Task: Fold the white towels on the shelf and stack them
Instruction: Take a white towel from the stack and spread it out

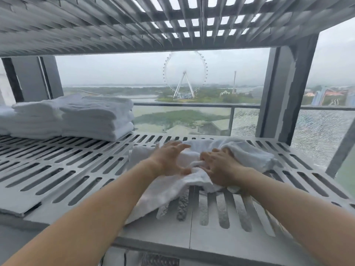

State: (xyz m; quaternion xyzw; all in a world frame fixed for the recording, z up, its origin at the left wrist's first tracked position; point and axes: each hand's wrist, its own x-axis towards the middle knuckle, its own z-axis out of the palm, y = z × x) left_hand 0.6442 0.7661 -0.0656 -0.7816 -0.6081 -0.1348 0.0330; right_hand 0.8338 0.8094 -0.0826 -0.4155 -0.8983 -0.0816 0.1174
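A crumpled white towel (169,191) lies on the slotted grey shelf (76,169), right of centre, one corner draped toward the front edge. My left hand (169,160) hovers over its left part with fingers spread and curved, thumb near the cloth. My right hand (219,166) presses down on the bunched middle, its fingers curled into a fold of the towel. More rumpled white towel (249,152) is heaped behind my right hand. Two stacks of folded white towels (96,120) stand at the back left of the shelf.
A second slotted shelf (115,25) hangs low overhead. A grey upright post (278,89) stands at the back right and another post (32,77) at the back left. Behind the shelf is a window with a glass railing (192,106).
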